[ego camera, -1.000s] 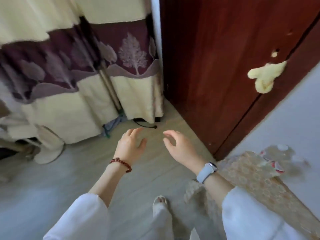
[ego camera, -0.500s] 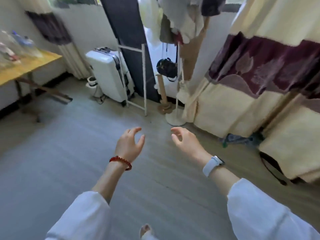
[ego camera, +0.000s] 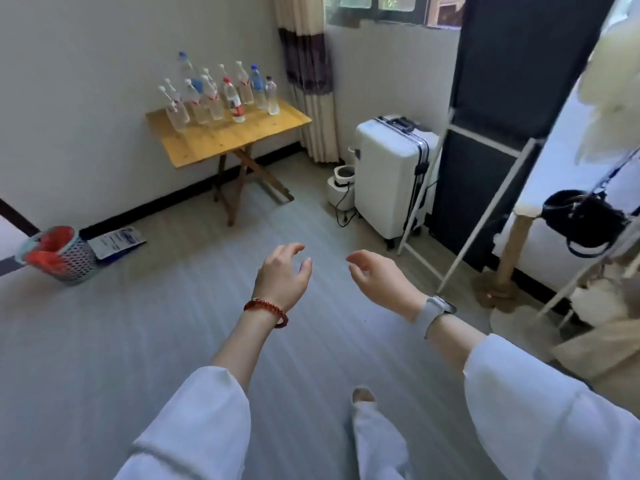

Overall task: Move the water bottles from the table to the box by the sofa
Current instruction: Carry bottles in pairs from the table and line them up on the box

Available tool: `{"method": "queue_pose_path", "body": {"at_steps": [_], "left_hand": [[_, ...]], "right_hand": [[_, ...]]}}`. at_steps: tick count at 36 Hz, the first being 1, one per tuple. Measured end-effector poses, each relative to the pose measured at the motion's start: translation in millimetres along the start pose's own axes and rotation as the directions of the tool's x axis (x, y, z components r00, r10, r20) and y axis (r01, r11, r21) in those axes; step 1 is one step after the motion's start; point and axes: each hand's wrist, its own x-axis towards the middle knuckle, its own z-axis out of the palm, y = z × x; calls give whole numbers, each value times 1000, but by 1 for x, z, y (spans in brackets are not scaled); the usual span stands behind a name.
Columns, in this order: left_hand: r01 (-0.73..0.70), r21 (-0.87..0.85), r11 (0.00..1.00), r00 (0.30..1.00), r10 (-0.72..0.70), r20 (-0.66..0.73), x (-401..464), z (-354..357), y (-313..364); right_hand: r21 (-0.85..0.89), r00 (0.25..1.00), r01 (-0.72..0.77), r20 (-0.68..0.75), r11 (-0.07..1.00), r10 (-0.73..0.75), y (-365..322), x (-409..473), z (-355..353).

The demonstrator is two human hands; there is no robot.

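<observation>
Half a second ago the wooden table sat cut off at the far left edge of my view; now it stands whole ahead and to the left, against the white wall, with the water bottles clustered upright on the back part of its top and the front part bare. Both my hands are held out in front of me over the floor as before, holding nothing: my left hand, with a red bead bracelet at the wrist, has its fingers loosely curled, and my right hand, with a watch at the wrist, is likewise relaxed and apart from the left.

Between me and the table lies a broad stretch of grey plank floor. On the right it is bounded by a white suitcase, a white-framed dark panel and a stand with a black bag hanging from it. At the left wall a mesh bin lies tipped on its side with red material in it, a flat printed packet just beside it.
</observation>
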Motion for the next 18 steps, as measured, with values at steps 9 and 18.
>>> {"method": "queue_pose_path", "body": {"at_steps": [9,18], "left_hand": [[125,-40,991,985,-128,-113,216,-23,-62],[232,-80,969,940,-244,-238,389,-61,-150]], "right_hand": [[3,994,102,47,995,-102,-39,252,-2],[34,975,175,131,984,-178,-103,462,34]]}}
